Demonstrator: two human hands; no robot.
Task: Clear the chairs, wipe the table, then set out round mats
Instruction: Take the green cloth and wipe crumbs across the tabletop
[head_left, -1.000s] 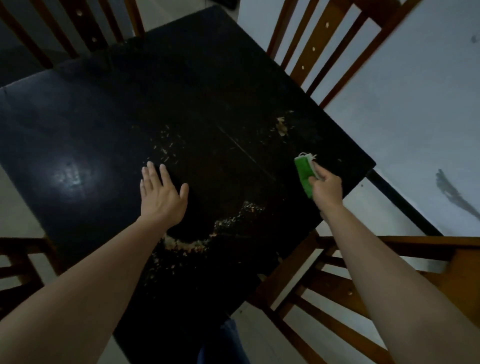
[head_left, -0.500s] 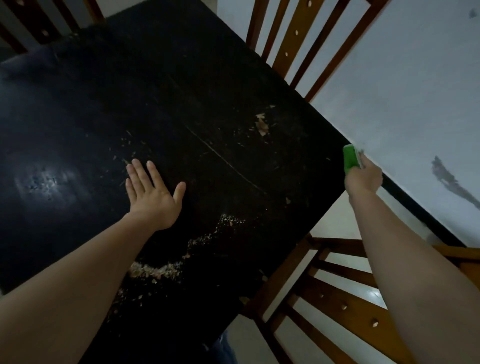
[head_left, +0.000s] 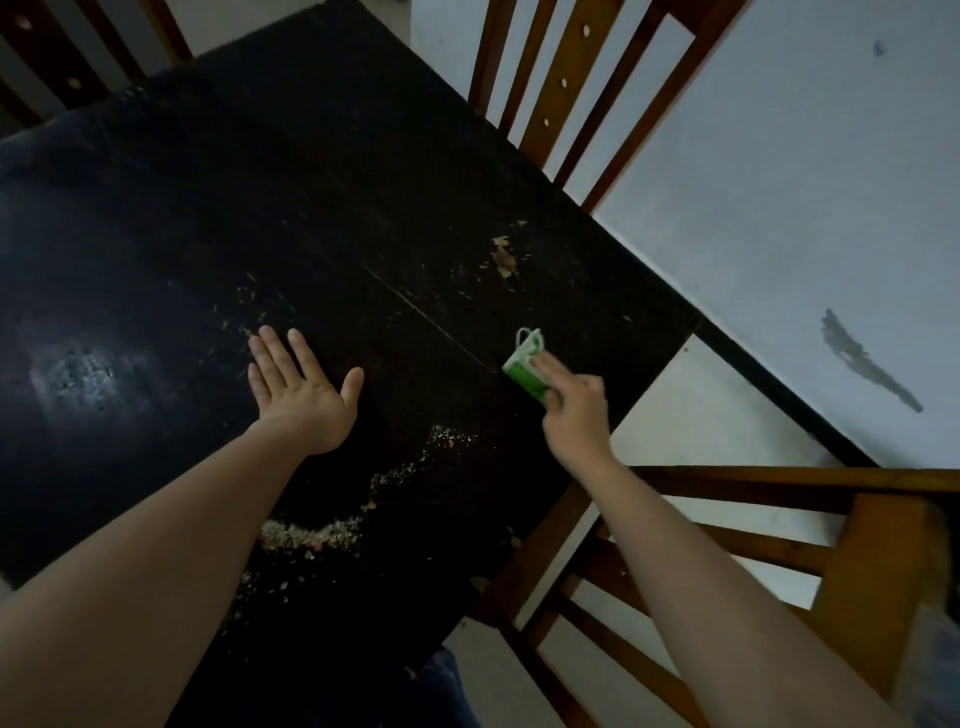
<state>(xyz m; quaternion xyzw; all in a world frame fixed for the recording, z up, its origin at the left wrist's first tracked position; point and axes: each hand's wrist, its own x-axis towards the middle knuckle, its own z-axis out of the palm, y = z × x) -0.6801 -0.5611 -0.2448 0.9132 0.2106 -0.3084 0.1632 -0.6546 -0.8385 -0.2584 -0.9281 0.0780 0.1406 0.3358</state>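
Green sponge (head_left: 525, 375) is held against the dark table (head_left: 249, 171) near its right edge, gripped by the curled fingers of the right hand (head_left: 574, 415). It is judged light, soft and squashable, best gripped across its back. Its long axis is laid diagonally, with the white loop pointed away from the person. Left hand (head_left: 298, 389) is laid flat, fingers straight, nothing held; crumbs (head_left: 311, 532) are seen nearby.

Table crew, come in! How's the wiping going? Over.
Left hand flat on table, open. Right hand holds cloth near right edge. Crumbs unwiped, in a line near front edge. Left forearm beside them.
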